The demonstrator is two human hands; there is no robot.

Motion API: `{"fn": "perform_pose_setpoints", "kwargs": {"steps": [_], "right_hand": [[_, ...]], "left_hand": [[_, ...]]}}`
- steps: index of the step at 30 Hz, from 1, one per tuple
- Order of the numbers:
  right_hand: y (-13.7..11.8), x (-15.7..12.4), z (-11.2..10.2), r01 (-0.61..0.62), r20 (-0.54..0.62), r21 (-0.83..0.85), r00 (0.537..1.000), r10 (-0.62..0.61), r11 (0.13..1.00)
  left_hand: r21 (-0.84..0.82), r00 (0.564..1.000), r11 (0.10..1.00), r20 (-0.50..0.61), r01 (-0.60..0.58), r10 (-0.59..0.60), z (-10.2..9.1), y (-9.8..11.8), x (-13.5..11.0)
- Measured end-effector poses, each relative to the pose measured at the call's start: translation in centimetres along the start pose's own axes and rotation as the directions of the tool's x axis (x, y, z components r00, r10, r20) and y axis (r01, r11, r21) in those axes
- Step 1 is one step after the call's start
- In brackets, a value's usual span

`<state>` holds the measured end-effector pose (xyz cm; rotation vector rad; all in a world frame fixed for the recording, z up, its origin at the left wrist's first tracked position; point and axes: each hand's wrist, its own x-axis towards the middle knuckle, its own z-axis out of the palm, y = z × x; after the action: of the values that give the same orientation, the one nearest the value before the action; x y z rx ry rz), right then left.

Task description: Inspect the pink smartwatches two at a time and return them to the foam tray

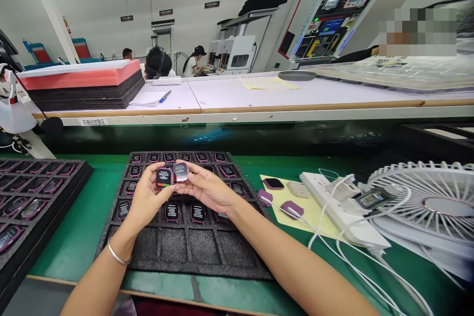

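My left hand [146,196] is closed on a purple smartwatch body [163,177] with a dark lit screen. My right hand [207,188] is closed on a second watch body [180,172], tilted beside the first so the two nearly touch. Both are held just above a black foam tray [185,247] on the green bench. The tray's far rows hold several watch bodies in pockets; its near pockets are bare. A bracelet is on my left wrist.
Another black tray of watches [33,192] lies at the left. On the right are a yellow sheet [307,212] with loose watch bodies, a white power strip [340,210] with cables, and a white fan [425,202]. Seated people work beyond the white far table [296,94].
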<state>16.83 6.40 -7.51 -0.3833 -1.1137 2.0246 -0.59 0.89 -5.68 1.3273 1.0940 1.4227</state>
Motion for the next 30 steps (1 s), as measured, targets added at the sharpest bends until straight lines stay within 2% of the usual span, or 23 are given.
{"fn": "perform_pose_setpoints", "kwargs": {"steps": [6, 10, 14, 19, 30], "right_hand": [[-0.11, 0.14, -0.01, -0.019, -0.024, 0.017, 1.000, 0.020, 1.000], [-0.25, 0.08, 0.08, -0.046, -0.044, 0.023, 0.998, 0.047, 0.999], [-0.25, 0.10, 0.12, -0.022, -0.069, -0.003, 0.997, 0.022, 1.000], [-0.04, 0.13, 0.23, 0.001, -0.079, -0.058, 0.997, -0.005, 0.998], [0.17, -0.10, 0.26, 0.055, -0.018, -0.154, 0.998, -0.058, 0.987]], "left_hand": [[-0.044, 1.000, 0.999, -0.015, 0.010, -0.011, -0.02, -0.52, 0.18], [-0.095, 0.998, 0.994, -0.010, 0.060, -0.062, -0.12, -0.63, 0.20], [-0.093, 0.995, 0.991, -0.024, 0.097, -0.100, -0.21, -0.33, 0.12], [-0.101, 0.996, 0.992, -0.038, 0.073, -0.077, -0.17, -0.17, 0.16], [-0.099, 0.999, 0.995, -0.023, 0.023, -0.026, -0.20, -0.44, 0.24]]}}
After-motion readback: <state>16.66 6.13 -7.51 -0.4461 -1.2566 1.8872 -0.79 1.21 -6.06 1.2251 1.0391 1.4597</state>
